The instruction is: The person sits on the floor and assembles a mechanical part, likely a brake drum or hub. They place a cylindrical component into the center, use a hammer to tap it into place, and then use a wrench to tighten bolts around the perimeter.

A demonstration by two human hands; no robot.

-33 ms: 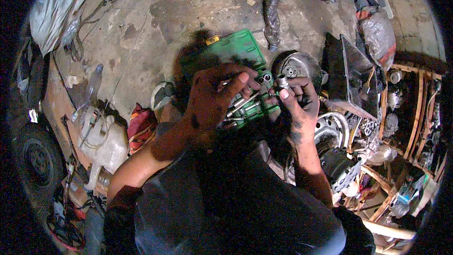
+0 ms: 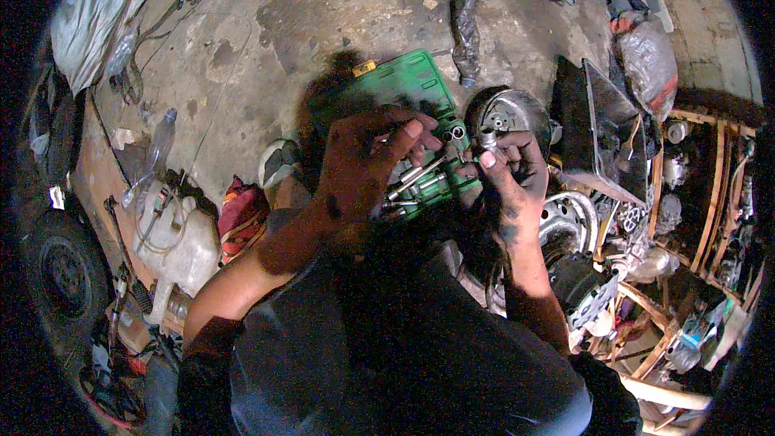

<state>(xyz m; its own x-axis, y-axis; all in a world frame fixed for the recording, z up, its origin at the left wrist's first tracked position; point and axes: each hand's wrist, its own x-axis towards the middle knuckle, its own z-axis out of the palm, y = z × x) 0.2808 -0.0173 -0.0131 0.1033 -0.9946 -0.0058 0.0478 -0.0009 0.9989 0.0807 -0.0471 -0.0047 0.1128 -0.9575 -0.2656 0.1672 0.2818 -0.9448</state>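
Over stained concrete, left hand (image 2: 363,165) fingers pinch a socket (image 2: 457,133); right hand (image 2: 508,173) grips another.

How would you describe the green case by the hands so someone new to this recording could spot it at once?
Start from the stained concrete floor that fills the upper middle of the view. Just above the left hand and the right hand lies a flat green plastic tool case, open, with shiny metal sockets in its tray. It is the only bright green thing among the grey and rusty clutter.
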